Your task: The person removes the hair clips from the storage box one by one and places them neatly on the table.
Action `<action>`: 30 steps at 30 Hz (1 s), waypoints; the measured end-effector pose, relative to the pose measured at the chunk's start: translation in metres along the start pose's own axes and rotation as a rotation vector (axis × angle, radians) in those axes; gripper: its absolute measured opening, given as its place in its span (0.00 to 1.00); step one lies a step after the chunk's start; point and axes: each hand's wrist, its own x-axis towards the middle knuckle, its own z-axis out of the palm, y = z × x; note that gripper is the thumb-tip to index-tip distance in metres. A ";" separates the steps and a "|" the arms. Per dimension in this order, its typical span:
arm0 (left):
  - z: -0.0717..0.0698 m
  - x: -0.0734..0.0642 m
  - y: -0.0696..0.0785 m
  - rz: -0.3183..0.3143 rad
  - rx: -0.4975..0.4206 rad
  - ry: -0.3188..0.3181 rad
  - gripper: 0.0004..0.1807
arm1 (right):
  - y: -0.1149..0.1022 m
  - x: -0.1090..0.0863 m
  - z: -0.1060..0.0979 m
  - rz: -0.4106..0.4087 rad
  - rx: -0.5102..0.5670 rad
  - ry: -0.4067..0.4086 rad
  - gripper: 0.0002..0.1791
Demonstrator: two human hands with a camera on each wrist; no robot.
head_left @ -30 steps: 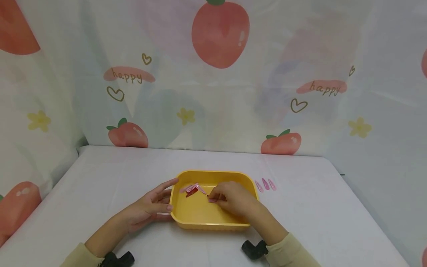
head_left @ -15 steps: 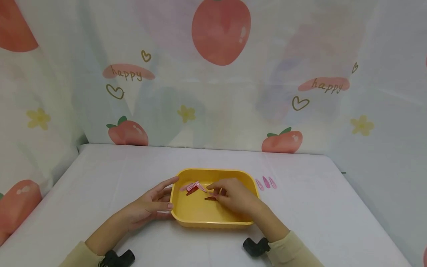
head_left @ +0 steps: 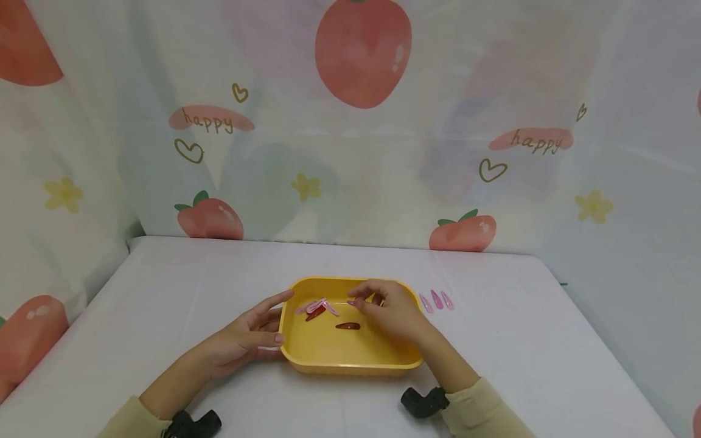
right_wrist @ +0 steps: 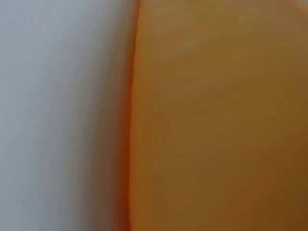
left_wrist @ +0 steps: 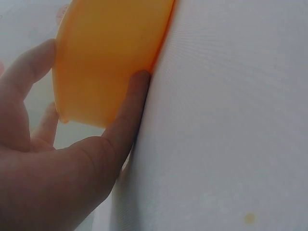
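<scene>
A yellow tray (head_left: 350, 367) sits on the table in the head view. My left hand (head_left: 245, 340) rests against its left end, fingers fairly straight, touching the outer wall; the left wrist view shows the same hand (left_wrist: 72, 159) with fingertips on the wall. Over the tray's right half, my right hand (head_left: 391, 310) pinches a pink snap hair clip (head_left: 352, 302) between thumb and forefinger. A dark red hair clip (head_left: 347, 326) lies alone on the tray floor. To its left is a small pile of pink and red hair clips (head_left: 317, 308). In the right wrist view only the tray wall (right_wrist: 216, 120) shows, blurred.
Right of the tray, 3 pink hair clips stand in a row, the middle clip (head_left: 437, 298) the darkest. White cloth covers the table (head_left: 509, 340). A printed fabric backdrop (head_left: 361, 158) rises behind it.
My right hand has lifted a pink clip off the tray floor and moved up and slightly back with it, leaving the dark red clip uncovered. My left hand stays put.
</scene>
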 end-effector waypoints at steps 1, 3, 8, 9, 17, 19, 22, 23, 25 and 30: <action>0.000 0.000 0.000 -0.001 -0.001 -0.001 0.44 | 0.000 0.000 0.000 0.005 0.024 0.004 0.09; 0.000 0.000 0.000 -0.002 -0.001 -0.001 0.44 | -0.001 0.000 -0.001 0.009 0.068 0.010 0.10; 0.001 0.000 0.001 0.001 0.005 0.001 0.44 | -0.003 0.000 -0.002 0.012 0.158 0.012 0.12; 0.001 -0.001 0.001 0.004 0.007 0.001 0.44 | -0.003 0.000 -0.002 0.012 0.165 0.013 0.13; 0.003 -0.003 0.002 0.007 0.004 -0.004 0.44 | -0.002 0.000 -0.004 0.016 0.202 -0.012 0.16; 0.003 -0.003 0.002 0.008 0.003 -0.004 0.44 | -0.001 0.001 -0.005 0.026 0.226 -0.022 0.17; 0.003 -0.003 0.002 0.010 0.006 -0.002 0.44 | 0.000 0.002 -0.007 0.046 0.301 -0.037 0.18; 0.003 -0.003 0.002 0.010 0.008 0.000 0.44 | 0.000 0.002 -0.007 0.054 0.334 -0.044 0.18; 0.002 -0.002 0.001 0.007 0.009 0.004 0.44 | 0.000 0.003 -0.009 0.074 0.404 -0.064 0.18; 0.002 -0.001 0.001 -0.001 0.009 0.007 0.45 | 0.000 0.003 -0.011 0.129 0.501 -0.095 0.18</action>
